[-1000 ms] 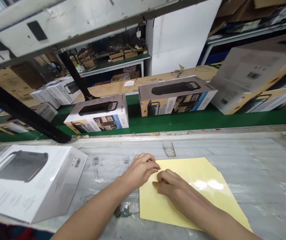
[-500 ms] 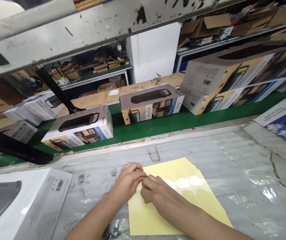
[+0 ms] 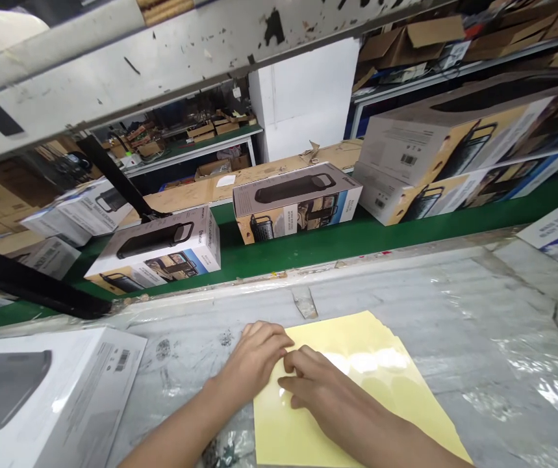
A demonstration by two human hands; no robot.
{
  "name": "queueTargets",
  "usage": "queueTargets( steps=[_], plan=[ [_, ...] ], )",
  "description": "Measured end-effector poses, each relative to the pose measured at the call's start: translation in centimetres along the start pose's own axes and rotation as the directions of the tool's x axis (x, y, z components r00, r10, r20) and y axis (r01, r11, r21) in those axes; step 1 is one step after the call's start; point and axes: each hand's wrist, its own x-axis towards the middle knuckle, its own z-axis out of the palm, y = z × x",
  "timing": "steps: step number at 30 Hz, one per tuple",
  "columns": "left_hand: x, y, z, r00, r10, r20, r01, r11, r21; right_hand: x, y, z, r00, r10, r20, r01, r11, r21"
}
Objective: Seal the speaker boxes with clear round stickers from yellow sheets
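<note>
Sticker sheet (image 3: 356, 338) best steadied flat on the desk (image 3: 454, 318) by light pressure near ten o'clock, left hand (image 3: 254, 357) bent, grip unclear, right hand (image 3: 320, 383) loosely open.

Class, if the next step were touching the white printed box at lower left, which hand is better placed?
Probably the left hand: it is nearer the white printed box, while the right hand is farther off, over the yellow sheet.

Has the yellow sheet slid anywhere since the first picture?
No, not noticeably: the yellow sheet lies just on the near side of the tape patch, as before.
</note>
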Motion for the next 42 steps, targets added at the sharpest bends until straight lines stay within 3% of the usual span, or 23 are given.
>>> queueTargets(
  steps=[3,7,16,23,26,32,42],
  plan=[
    [0.4,-0.1,-0.4,0.997,-0.072,-0.021,0.068,0.987,-0.143,0.2,-0.3,0.1,1.000,-0.005,-0.012,0.005,1.000,-0.017],
    [0.5,-0.3,-0.4,0.995,-0.097,-0.028,0.090,0.979,-0.182,0.6,-0.4,0.4,0.998,-0.020,-0.051,0.019,1.000,-0.017],
    [0.2,-1.8,-0.7,0.998,-0.030,0.060,0.045,0.962,-0.268,0.6,0.3,-0.2,0.994,-0.081,-0.078,0.082,0.997,0.014],
    [-0.4,-2.3,-1.2,0.988,-0.040,0.146,0.082,0.951,-0.297,-0.1,1.1,-1.6,0.997,0.059,-0.049,-0.040,0.948,0.317],
    [-0.6,-2.2,-1.2,0.988,-0.041,0.150,0.085,0.951,-0.297,-0.1,0.8,-1.4,0.998,0.054,-0.035,-0.044,0.970,0.238],
    [-0.7,-2.3,-1.1,0.987,-0.039,0.157,0.085,0.951,-0.297,0.3,0.0,0.0,0.990,-0.084,-0.111,0.090,0.995,0.052],
    [-0.8,-2.2,-1.2,0.985,-0.045,0.165,0.091,0.956,-0.277,-0.1,-0.1,-0.2,0.989,-0.093,-0.118,0.102,0.992,0.068]
  ],
)
